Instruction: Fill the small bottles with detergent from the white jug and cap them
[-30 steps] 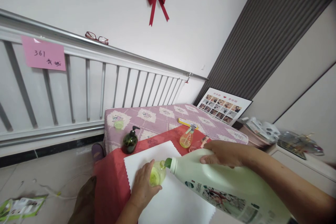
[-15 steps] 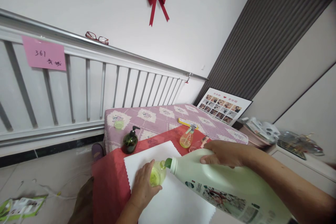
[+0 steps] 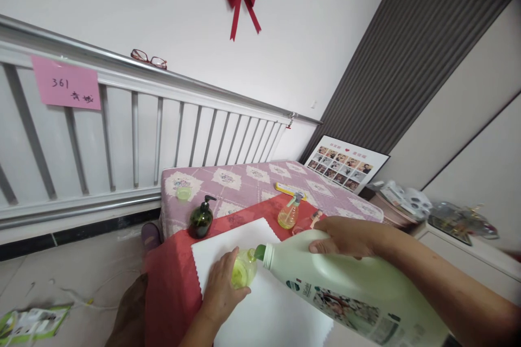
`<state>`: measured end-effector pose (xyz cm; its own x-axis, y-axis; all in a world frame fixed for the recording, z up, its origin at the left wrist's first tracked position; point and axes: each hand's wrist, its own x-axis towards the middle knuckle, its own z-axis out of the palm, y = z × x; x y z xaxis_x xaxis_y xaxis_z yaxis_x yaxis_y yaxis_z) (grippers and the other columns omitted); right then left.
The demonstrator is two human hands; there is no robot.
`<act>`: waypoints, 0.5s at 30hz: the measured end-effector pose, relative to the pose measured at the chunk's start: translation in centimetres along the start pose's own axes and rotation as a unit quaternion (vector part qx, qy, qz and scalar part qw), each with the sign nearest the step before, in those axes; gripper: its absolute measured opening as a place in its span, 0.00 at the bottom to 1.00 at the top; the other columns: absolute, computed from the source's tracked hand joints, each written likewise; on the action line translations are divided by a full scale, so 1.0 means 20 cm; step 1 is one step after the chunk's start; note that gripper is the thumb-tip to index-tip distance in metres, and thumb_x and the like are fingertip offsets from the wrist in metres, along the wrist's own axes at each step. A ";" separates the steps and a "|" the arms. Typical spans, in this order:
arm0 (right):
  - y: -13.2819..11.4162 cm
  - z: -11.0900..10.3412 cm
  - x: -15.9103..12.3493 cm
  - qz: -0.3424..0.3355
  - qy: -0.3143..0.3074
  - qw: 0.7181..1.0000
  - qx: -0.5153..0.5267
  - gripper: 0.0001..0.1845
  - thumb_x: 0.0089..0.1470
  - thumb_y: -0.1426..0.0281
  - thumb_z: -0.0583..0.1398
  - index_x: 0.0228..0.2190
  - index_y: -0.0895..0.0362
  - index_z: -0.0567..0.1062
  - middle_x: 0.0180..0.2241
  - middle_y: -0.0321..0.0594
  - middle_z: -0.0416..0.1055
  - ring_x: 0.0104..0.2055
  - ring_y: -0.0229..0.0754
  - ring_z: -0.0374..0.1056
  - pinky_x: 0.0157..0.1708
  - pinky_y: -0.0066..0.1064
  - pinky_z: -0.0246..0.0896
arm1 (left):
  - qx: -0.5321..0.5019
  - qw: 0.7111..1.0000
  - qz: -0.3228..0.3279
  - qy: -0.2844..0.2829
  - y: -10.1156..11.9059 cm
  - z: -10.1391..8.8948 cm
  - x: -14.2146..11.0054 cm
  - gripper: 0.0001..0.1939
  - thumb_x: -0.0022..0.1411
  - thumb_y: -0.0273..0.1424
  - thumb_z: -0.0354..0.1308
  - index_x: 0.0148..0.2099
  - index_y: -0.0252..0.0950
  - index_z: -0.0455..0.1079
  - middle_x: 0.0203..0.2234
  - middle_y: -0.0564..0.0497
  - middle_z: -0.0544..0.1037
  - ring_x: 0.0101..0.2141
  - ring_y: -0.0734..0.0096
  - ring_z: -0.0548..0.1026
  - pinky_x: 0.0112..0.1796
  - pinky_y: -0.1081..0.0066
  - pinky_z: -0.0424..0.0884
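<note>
My left hand [image 3: 223, 283] is wrapped round a small clear bottle [image 3: 245, 267] with yellow-green liquid in it, over a white scallop-edged mat [image 3: 266, 312]. By its handle, my right hand [image 3: 340, 236] grips a large pale green detergent jug [image 3: 345, 287], tipped to the left. The jug's green spout [image 3: 260, 252] is at the small bottle's mouth; whether they touch I cannot tell. Behind the mat stand a dark green pump bottle [image 3: 201, 219] and a clear spray bottle [image 3: 288, 212] holding yellowish liquid.
A red cloth [image 3: 166, 287] lies under the mat, on a mattress with a purple patterned cover [image 3: 244, 174]. A yellow box [image 3: 290, 190] and a small pale green item [image 3: 184, 193] lie farther back. A white radiator [image 3: 122, 141] lines the wall; a photo board [image 3: 345, 162] leans at the right.
Both hands, the jug and the small bottle keep nearly the same places. The whole view has shifted very slightly.
</note>
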<state>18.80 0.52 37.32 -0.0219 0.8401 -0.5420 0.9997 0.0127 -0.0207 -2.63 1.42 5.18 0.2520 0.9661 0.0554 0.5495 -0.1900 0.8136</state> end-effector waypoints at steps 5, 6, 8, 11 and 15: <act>0.01 0.01 -0.01 0.010 -0.007 1.000 0.019 0.21 0.56 0.49 0.61 0.34 0.55 0.70 0.36 0.43 0.75 0.29 0.44 0.70 0.23 0.32 0.60 | 0.010 1.000 -0.002 0.001 0.00 0.00 0.00 0.50 0.47 0.33 0.62 0.72 0.36 0.51 0.69 0.43 0.64 0.67 0.55 0.62 0.69 0.56 0.55; 0.01 0.02 -0.02 0.010 -0.009 1.000 0.022 0.20 0.56 0.49 0.60 0.34 0.54 0.70 0.36 0.43 0.75 0.30 0.45 0.71 0.24 0.32 0.60 | 0.014 1.000 -0.001 0.003 0.00 0.01 0.00 0.51 0.47 0.33 0.62 0.73 0.36 0.51 0.69 0.44 0.65 0.67 0.56 0.62 0.69 0.57 0.55; 0.02 0.03 -0.02 0.013 -0.013 0.999 0.026 0.19 0.57 0.51 0.60 0.35 0.54 0.71 0.37 0.43 0.76 0.33 0.46 0.73 0.25 0.32 0.61 | 0.019 1.000 0.000 0.005 -0.01 0.01 0.01 0.51 0.47 0.33 0.62 0.73 0.36 0.50 0.68 0.44 0.65 0.67 0.56 0.62 0.69 0.57 0.56; 0.02 0.04 -0.02 0.020 -0.012 1.000 0.021 0.18 0.58 0.52 0.60 0.36 0.54 0.71 0.40 0.46 0.77 0.35 0.49 0.74 0.24 0.32 0.61 | 0.017 1.000 0.000 0.005 -0.01 0.02 0.01 0.50 0.48 0.33 0.62 0.73 0.36 0.51 0.68 0.44 0.65 0.67 0.56 0.62 0.69 0.57 0.55; 0.00 0.04 -0.05 0.021 0.003 1.000 0.000 0.21 0.57 0.50 0.58 0.38 0.57 0.71 0.42 0.51 0.77 0.37 0.54 0.75 0.29 0.36 0.61 | 0.021 1.000 0.002 0.008 -0.02 0.03 0.01 0.50 0.49 0.33 0.63 0.73 0.36 0.49 0.69 0.43 0.64 0.67 0.55 0.62 0.69 0.57 0.55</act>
<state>18.81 -0.69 37.24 0.0193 0.8436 -0.5367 0.9998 -0.0222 0.0011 -2.43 1.61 4.48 0.2405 0.9683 0.0681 0.5815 -0.1999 0.7886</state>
